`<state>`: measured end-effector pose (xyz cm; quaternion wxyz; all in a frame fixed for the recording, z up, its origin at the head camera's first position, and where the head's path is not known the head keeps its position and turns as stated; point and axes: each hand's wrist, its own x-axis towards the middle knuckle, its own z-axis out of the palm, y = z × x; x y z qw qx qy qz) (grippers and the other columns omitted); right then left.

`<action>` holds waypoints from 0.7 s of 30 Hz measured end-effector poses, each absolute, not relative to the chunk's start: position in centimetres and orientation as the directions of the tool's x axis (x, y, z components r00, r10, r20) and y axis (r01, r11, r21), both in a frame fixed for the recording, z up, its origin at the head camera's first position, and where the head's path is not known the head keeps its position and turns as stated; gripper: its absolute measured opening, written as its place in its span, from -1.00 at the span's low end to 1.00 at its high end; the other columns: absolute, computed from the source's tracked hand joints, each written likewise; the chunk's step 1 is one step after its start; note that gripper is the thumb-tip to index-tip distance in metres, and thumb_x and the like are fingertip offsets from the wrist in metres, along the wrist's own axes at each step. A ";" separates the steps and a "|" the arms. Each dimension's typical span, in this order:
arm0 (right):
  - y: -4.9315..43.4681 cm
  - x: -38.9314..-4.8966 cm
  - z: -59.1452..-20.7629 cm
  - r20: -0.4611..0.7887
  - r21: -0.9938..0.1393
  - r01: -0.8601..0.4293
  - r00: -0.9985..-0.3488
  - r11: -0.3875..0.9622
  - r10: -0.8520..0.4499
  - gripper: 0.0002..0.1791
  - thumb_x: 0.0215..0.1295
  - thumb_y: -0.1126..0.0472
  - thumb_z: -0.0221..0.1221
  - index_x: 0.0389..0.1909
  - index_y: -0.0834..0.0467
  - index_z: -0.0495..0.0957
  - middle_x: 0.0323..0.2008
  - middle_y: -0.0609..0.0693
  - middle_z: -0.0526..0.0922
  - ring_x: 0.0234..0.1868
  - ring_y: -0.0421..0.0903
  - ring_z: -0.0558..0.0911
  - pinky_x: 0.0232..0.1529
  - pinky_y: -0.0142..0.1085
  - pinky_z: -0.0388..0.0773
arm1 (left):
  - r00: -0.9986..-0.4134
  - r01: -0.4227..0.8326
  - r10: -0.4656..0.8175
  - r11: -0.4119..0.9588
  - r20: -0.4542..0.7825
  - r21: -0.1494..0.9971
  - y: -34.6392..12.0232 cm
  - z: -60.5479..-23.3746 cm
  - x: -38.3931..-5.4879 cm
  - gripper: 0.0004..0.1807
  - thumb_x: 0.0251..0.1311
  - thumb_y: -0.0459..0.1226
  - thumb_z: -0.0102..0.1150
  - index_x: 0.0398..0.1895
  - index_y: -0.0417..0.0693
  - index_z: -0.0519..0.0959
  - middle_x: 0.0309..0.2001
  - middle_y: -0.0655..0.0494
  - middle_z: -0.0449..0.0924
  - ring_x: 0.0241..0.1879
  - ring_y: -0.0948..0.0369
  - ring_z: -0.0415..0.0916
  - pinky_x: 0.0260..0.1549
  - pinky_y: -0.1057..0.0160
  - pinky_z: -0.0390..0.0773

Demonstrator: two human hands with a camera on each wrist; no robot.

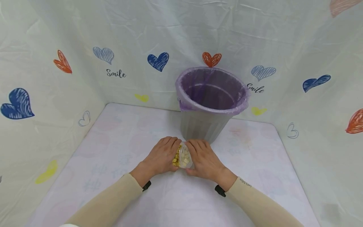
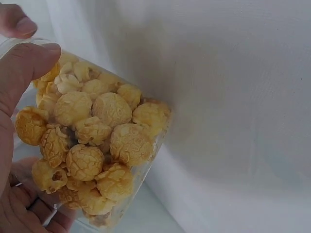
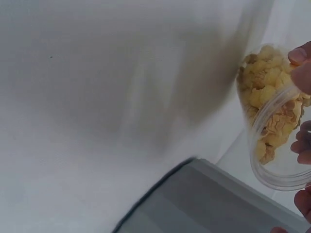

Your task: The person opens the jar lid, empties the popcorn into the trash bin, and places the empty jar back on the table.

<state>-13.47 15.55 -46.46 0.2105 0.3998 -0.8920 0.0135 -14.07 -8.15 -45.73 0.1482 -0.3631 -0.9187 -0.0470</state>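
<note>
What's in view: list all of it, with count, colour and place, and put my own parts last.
Tub: 1, clear, between the hands
Popcorn: many pieces, yellow to pale, in the tub
Bin: 1, grey, on the table beyond the hands
Bag: 1, purple, lining the bin
Table: 1, whitish, under the bin
Sheeting: count unclear, white, around the table
Hearts: many, blue, red, yellow, on the sheeting
"Smile" prints: 2, black, on the sheeting
Wristbands: 2, black, at the wrists
Sleeves: 2, beige, on the forearms
Left hand: 1, bare, gripping the tub
Right hand: 1, bare, gripping the tub

Bin (image 1: 195, 126) just beyond popcorn container (image 1: 185, 156) blocks way forward; passage over tabletop (image 1: 113, 148) either side.
</note>
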 end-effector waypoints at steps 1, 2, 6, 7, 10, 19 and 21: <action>15.6 -13.5 -46.4 0.386 0.180 -0.723 -0.572 0.667 -0.724 0.10 -0.01 -0.33 0.46 0.40 0.30 0.34 0.25 0.17 0.50 0.22 0.14 0.52 0.28 0.06 0.50 | -0.695 0.680 0.653 0.733 0.302 -0.020 -8.1 -45.7 -14.1 0.08 -0.21 0.16 0.66 0.34 -0.21 0.41 0.23 -0.07 0.54 0.27 -0.02 0.46 0.36 0.01 0.48; 15.6 -13.5 -46.4 0.387 0.211 -0.725 -0.554 0.655 -0.737 0.12 -0.03 -0.32 0.47 0.40 0.30 0.33 0.25 0.17 0.49 0.22 0.14 0.52 0.28 0.06 0.50 | -0.697 0.679 0.652 0.734 0.298 -0.017 -8.1 -45.7 -14.1 0.08 -0.21 0.16 0.67 0.34 -0.21 0.41 0.23 -0.07 0.54 0.27 -0.02 0.46 0.36 0.01 0.48; 15.7 -13.5 -46.5 0.391 0.243 -0.723 -0.537 0.647 -0.747 0.14 -0.02 -0.37 0.45 0.40 0.30 0.31 0.26 0.18 0.48 0.22 0.14 0.52 0.28 0.04 0.50 | -0.702 0.677 0.650 0.736 0.291 -0.011 -8.1 -45.7 -14.0 0.09 -0.21 0.16 0.67 0.34 -0.21 0.40 0.24 -0.07 0.53 0.28 -0.02 0.45 0.37 0.01 0.48; 15.7 -13.5 -46.4 0.390 0.232 -0.721 -0.546 0.653 -0.741 0.14 0.00 -0.39 0.42 0.40 0.31 0.31 0.26 0.18 0.48 0.22 0.14 0.52 0.29 0.04 0.50 | -0.701 0.677 0.649 0.736 0.294 -0.010 -8.1 -45.7 -14.0 0.09 -0.22 0.16 0.67 0.34 -0.21 0.40 0.23 -0.07 0.53 0.27 -0.02 0.45 0.36 0.00 0.48; 15.7 -13.5 -46.3 0.387 0.172 -0.708 -0.591 0.685 -0.708 0.16 0.04 -0.46 0.35 0.42 0.33 0.32 0.25 0.18 0.51 0.24 0.13 0.53 0.28 0.04 0.51 | -0.696 0.681 0.649 0.733 0.306 -0.006 -8.2 -45.7 -14.0 0.10 -0.21 0.16 0.67 0.35 -0.22 0.40 0.23 -0.08 0.53 0.27 -0.03 0.46 0.36 0.00 0.49; 15.8 -13.6 -46.5 0.366 0.134 -0.713 -0.610 0.688 -0.703 0.15 0.01 -0.41 0.41 0.42 0.32 0.33 0.24 0.18 0.54 0.24 0.14 0.54 0.26 0.06 0.51 | -0.680 0.696 0.659 0.718 0.322 0.001 -8.3 -45.8 -14.0 0.08 -0.19 0.14 0.67 0.35 -0.23 0.41 0.23 -0.07 0.53 0.27 -0.03 0.46 0.36 0.00 0.49; 15.9 -13.5 -46.5 0.359 0.192 -0.727 -0.572 0.659 -0.737 0.15 -0.01 -0.34 0.48 0.44 0.30 0.30 0.29 0.19 0.50 0.26 0.16 0.52 0.30 0.08 0.49 | -0.680 0.695 0.660 0.719 0.320 -0.008 -8.3 -45.9 -14.0 0.08 -0.19 0.15 0.66 0.35 -0.23 0.41 0.23 -0.07 0.53 0.26 -0.02 0.46 0.35 0.01 0.49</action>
